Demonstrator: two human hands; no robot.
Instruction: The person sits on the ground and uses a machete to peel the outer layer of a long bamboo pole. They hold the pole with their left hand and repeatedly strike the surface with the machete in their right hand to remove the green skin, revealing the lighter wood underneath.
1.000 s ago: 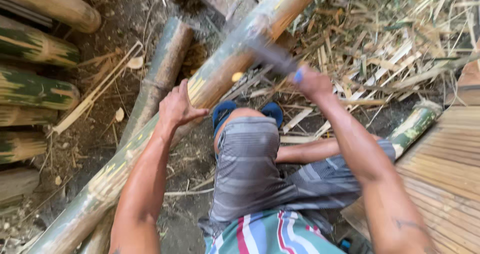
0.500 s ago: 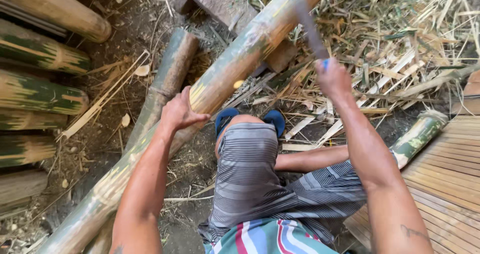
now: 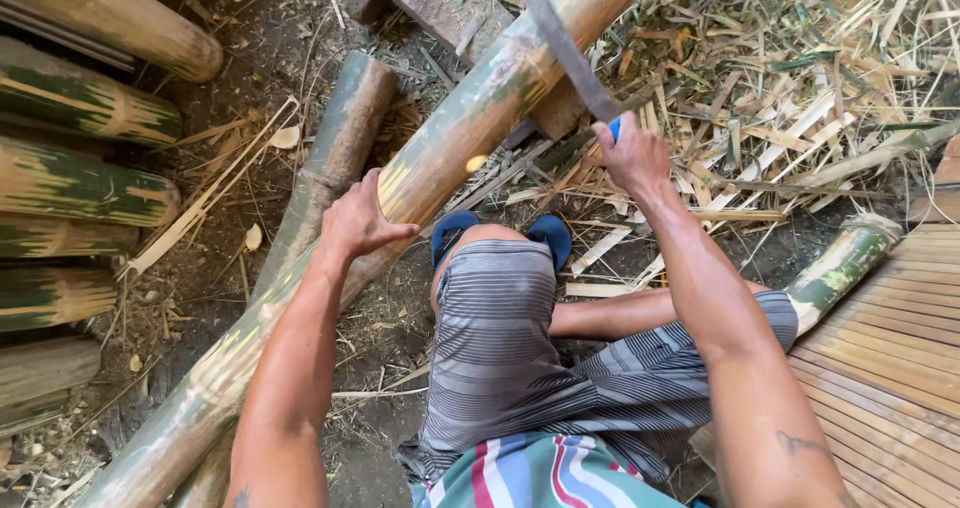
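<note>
Bamboo pole (image 3: 470, 118) is being steadied by left hand (image 3: 360, 223), fingers spread flat, while right hand (image 3: 630, 153) is gripping raised blade (image 3: 565, 48); glancing stroke risks cutting those fingers.

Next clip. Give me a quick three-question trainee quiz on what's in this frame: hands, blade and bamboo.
1. True or false: the left hand rests on the long bamboo pole.
2. What does the right hand grip? A) a blade B) a hammer C) a rope
3. Fill in: the cut bamboo stack lies on the ___ side of the picture.

Key: 1 true; 2 A; 3 left.
</note>
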